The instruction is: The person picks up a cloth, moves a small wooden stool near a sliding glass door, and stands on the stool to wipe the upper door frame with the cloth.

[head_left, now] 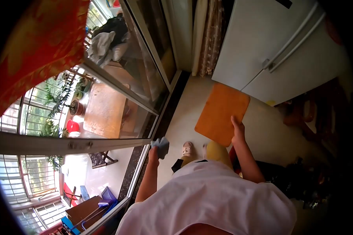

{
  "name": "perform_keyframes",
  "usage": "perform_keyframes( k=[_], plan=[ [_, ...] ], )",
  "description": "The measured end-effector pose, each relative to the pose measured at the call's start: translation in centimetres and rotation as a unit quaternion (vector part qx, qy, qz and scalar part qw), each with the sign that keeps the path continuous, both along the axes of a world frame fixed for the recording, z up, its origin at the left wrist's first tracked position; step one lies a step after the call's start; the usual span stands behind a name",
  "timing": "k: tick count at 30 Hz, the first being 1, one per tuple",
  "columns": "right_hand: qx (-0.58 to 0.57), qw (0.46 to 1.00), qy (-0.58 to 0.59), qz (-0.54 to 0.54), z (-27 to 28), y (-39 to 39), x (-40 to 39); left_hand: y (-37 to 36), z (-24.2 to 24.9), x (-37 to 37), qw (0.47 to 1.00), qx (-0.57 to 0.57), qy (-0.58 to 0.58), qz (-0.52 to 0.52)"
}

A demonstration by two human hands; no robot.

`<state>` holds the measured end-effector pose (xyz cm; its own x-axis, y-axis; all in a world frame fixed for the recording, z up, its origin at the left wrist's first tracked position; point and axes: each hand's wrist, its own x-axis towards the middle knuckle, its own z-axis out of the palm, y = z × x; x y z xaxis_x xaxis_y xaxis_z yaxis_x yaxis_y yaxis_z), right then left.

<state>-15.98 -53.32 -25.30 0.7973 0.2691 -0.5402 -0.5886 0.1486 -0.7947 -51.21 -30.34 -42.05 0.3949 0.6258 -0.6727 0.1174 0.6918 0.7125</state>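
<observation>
My right hand (238, 132) grips the near right edge of a flat orange board (222, 113) with rounded corners, thumb on its upper face. The board is held out in front of my legs, above the pale floor. In my left hand (153, 154) is a crumpled grey-blue cloth (160, 147), bunched at the fingers beside the glass door frame. The cloth and the board are apart. The fingers under the board are hidden.
A white refrigerator (270, 51) stands ahead on the right. At left, a framed glass door (78, 145) borders a balcony with plants, a low tabletop (106, 111), a folding stool (101, 159) and a purple dustpan (109, 194). Red patterned fabric (39, 43) hangs at upper left.
</observation>
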Motion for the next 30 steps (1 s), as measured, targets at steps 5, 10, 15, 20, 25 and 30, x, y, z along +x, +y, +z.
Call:
perform_keyframes(
  k=[5,10,15,20,25,30],
  plan=[
    [0.019,0.997,0.058,0.051,-3.9,5.9,7.1,1.4,5.0,11.5,0.99,-0.128,-0.055,0.032],
    [-0.014,0.984,0.139,0.113,-9.5,11.8,13.8,-0.4,0.8,17.0,0.932,-0.266,-0.238,0.061],
    [-0.032,0.965,0.217,0.145,-17.1,16.2,19.4,-0.4,0.3,24.0,0.886,-0.407,-0.199,0.103],
    [-0.039,0.96,0.237,0.147,-28.8,20.0,22.9,-0.6,-4.9,29.2,0.868,-0.477,-0.136,0.043],
    [-0.102,0.959,0.228,0.137,-39.6,23.9,25.1,0.4,-10.5,31.5,0.863,-0.469,-0.189,0.006],
    [-0.032,0.962,0.243,0.119,-47.8,27.6,27.1,2.0,-13.6,29.1,0.821,-0.534,-0.192,0.062]
  ],
)
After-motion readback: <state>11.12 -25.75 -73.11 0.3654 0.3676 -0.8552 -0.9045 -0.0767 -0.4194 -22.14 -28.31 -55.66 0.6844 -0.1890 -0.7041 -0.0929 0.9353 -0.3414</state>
